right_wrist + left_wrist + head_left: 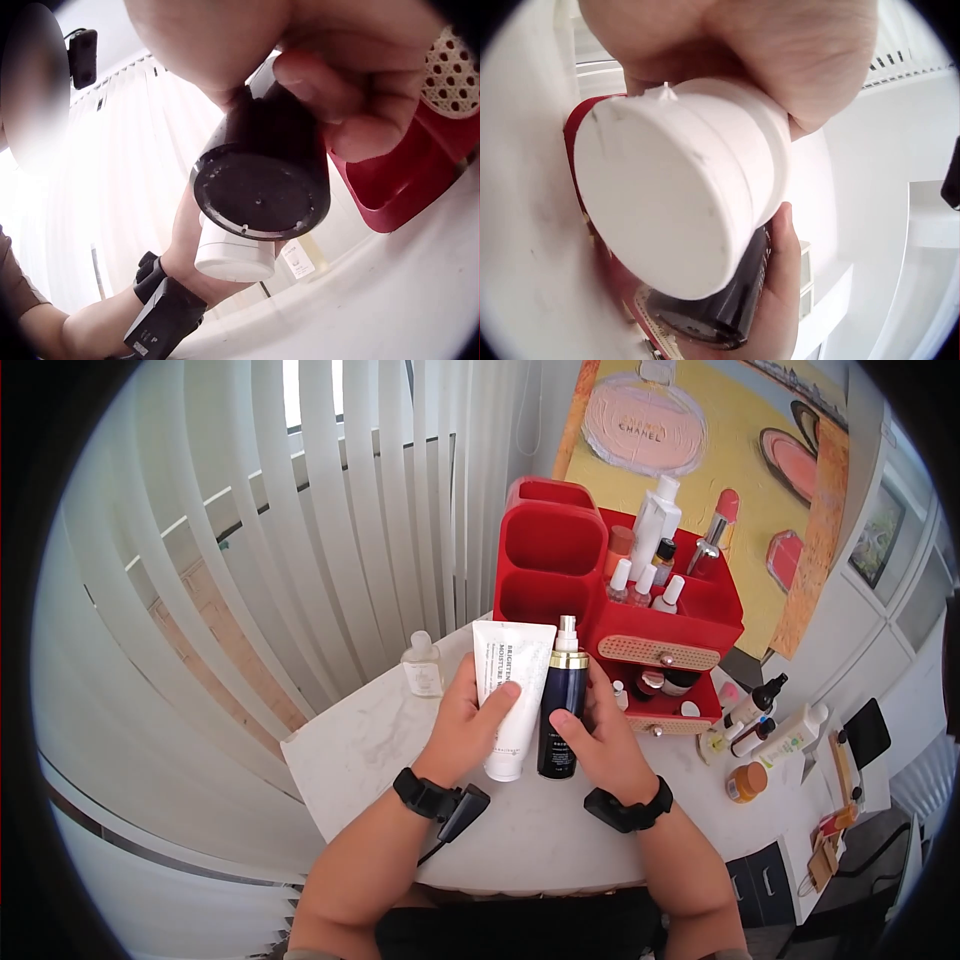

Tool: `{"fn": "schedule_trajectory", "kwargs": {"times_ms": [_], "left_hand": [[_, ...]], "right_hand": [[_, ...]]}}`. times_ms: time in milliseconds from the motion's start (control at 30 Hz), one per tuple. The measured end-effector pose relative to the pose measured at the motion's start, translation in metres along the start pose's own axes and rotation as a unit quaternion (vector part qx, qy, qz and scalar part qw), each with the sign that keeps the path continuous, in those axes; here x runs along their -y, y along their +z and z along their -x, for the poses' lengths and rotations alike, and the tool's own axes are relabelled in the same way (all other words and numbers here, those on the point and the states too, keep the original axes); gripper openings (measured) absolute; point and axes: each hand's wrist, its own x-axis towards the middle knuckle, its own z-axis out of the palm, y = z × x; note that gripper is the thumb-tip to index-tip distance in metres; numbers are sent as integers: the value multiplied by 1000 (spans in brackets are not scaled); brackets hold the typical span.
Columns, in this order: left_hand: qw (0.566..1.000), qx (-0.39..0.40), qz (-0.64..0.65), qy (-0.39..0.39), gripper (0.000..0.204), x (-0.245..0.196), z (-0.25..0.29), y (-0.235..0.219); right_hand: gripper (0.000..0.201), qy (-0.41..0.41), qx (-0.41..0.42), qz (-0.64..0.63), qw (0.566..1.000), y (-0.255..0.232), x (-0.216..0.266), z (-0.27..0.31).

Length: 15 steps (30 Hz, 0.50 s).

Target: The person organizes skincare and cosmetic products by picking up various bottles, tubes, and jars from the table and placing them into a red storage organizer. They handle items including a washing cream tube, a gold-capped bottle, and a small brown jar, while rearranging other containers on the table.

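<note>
In the head view my left hand (468, 722) grips a white tube (512, 705), its cap pointing down and the thumb across its front. Beside it my right hand (604, 738) holds a dark blue bottle (563, 710) upright, with a gold collar and clear top. In the left wrist view the tube's white cap (656, 202) fills the middle, the dark bottle (712, 311) behind it. The right wrist view shows the bottle's dark base (262, 196) under curled fingers (337, 105), with the white cap (234, 259) beyond.
Behind the hands stands a red organizer (550, 545) with bottles, nail polishes and an open drawer (660, 710). A small clear bottle (423, 665) is at the left on the white table (370, 745). Several bottles and an orange jar (746, 782) stand at the right; blinds (330, 560) hang left.
</note>
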Motion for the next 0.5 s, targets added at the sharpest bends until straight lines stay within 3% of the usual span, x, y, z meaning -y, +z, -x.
{"fn": "schedule_trajectory", "kwargs": {"times_ms": [333,500], "left_hand": [[999,-45,6,-3,40,2,-3,-1],[998,-38,-49,-14,36,2,-4,-3]], "right_hand": [[84,-28,20,20,999,1,-7,-2],[84,-29,22,48,998,2,-12,-2]]}}
